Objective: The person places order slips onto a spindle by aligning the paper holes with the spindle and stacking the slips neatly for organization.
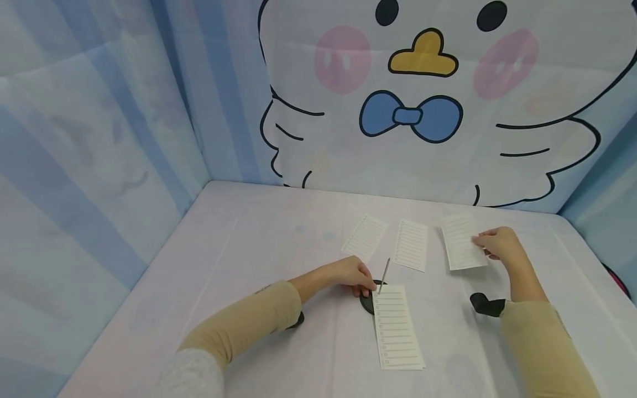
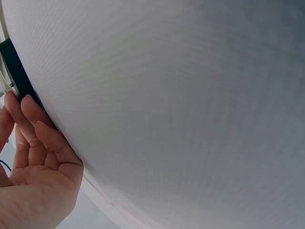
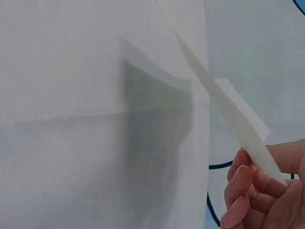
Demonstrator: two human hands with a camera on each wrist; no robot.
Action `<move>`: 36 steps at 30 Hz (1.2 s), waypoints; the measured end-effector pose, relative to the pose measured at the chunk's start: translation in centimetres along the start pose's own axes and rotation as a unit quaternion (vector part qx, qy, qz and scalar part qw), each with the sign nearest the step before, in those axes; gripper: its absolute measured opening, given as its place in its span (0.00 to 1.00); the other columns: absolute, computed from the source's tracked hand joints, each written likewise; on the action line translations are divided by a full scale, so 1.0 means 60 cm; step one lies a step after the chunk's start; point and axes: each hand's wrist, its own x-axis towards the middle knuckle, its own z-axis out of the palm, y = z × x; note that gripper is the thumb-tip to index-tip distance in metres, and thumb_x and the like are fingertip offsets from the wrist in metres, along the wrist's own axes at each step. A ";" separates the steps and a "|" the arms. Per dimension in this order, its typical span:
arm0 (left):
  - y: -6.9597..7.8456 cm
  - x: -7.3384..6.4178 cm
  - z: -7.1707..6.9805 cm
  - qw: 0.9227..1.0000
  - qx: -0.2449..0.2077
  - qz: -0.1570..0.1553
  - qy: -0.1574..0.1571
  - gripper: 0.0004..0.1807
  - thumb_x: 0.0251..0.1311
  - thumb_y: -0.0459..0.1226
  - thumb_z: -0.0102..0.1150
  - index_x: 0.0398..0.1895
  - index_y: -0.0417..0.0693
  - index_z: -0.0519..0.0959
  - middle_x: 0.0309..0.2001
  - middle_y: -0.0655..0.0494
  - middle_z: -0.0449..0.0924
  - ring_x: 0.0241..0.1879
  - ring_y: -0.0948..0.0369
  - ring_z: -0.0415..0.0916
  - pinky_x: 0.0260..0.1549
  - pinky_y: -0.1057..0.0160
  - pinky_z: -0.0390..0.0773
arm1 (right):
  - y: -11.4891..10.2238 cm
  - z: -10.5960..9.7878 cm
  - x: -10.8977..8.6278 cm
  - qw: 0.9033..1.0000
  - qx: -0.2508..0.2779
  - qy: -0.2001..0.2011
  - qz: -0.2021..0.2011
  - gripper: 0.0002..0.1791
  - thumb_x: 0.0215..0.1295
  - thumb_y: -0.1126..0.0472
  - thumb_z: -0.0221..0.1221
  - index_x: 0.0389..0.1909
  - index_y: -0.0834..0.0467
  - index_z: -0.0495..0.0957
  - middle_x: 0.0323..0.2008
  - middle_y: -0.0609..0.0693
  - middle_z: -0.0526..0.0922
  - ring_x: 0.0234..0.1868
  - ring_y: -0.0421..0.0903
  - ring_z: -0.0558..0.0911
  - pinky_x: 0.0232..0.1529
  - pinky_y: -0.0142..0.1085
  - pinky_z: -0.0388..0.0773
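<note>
A thin, ruled white sheet [image 1: 464, 242] tilts above the worktop [image 1: 278, 232] towards its far edge, pinched along one side by the right hand [image 1: 500, 243]. I see bare pale cloth, faintly creased, between it and the ruled card [image 1: 398, 331] beside a slim metal spike [image 1: 385, 271]. There the left hand's [image 1: 354, 275] fingers bend against a round black base [image 1: 366, 304]; whether they grip it, I can't tell. Two ruled slips, [image 1: 365, 237] both flat rectangles, lie between.

Printed curtain [image 1: 413, 85] (a duck, perhaps).
</note>
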 end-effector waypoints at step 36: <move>0.000 -0.001 -0.003 1.000 -0.015 0.003 -0.002 0.06 0.55 0.38 0.62 0.25 0.45 0.83 0.15 0.60 0.77 0.14 0.66 0.72 0.16 0.71 0.64 | -0.028 -0.004 -0.106 0.841 0.484 -0.236 -0.046 0.08 0.66 0.62 0.52 0.31 0.51 0.80 0.32 0.44 0.82 0.33 0.40 0.81 0.34 0.32 0.78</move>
